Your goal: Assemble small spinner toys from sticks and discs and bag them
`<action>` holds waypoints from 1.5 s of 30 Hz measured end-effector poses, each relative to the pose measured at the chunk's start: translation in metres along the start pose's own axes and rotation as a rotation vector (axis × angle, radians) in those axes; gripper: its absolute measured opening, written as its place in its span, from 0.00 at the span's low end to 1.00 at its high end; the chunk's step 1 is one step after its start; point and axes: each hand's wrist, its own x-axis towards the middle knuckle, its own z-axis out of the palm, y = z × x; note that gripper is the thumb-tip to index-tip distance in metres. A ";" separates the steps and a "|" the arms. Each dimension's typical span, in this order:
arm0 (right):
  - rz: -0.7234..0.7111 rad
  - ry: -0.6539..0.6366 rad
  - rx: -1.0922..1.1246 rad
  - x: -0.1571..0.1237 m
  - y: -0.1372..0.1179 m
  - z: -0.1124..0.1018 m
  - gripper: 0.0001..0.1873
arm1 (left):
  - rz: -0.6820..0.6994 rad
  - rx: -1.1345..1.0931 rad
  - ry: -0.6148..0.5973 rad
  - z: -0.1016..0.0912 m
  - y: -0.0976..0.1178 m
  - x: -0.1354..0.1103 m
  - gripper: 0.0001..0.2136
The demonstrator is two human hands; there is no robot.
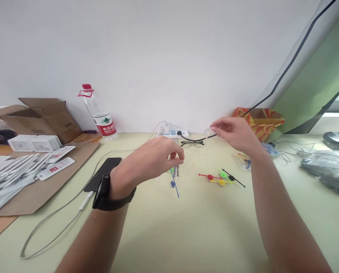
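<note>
My left hand (153,159) wears a black wristband (112,199) and hovers over the middle of the table, fingers curled and thumb close to the index fingertip. Anything in that pinch is hidden. Just below it lies a blue arrow-shaped plastic spinner (173,184), with green and other coloured pieces partly covered by the hand. My right hand (237,134) is raised further right, thumb and fingers pinched at a small see-through piece of plastic (208,131), blurred and faint. Between the hands, red (210,177), green, yellow (221,183) and black (231,178) arrow spinners lie in a loose cluster.
Glasses (192,144) and a white power strip (172,133) sit by the wall. At left are a phone (102,174) on a cable, a water bottle (103,121), cardboard box (44,117) and white cables. A patterned bag (264,123) and plastic-wrapped item (327,168) stand right.
</note>
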 end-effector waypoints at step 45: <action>0.320 -1.177 -0.269 0.005 0.070 0.068 0.15 | 0.005 0.069 0.119 0.002 0.006 0.002 0.08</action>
